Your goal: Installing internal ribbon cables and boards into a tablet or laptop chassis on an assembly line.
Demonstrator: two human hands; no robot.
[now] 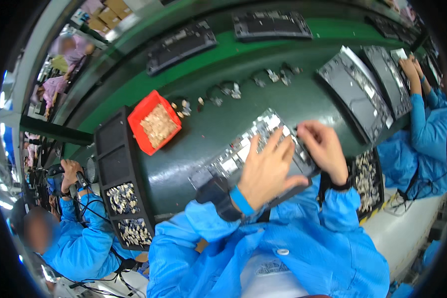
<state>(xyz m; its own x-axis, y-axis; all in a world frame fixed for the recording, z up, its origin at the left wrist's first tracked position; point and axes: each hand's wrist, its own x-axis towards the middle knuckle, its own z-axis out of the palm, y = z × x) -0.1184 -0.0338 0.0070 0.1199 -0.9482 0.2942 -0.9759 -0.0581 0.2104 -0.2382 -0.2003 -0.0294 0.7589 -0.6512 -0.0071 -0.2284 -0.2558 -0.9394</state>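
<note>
An open laptop chassis (228, 164) with silver and white parts along its board lies slantwise on the bench in front of me. My left hand (268, 174) rests over its middle, fingers spread and pointing away from me, hiding part of the board. At the chassis's right side, my right hand (327, 149) has its thumb and index finger pinched together. Something small and dark shows at those fingertips, too small to name. Both wrists wear dark bands, and a blue strap circles the left one.
A red bin (134, 121) of small tan pieces stands left, beside a black compartment tray (104, 184) with small parts. Cables with connectors (231, 90) lie in a row beyond. More chassis (352, 94) lean at right, near another parts tray (381, 174). Co-workers sit on both sides.
</note>
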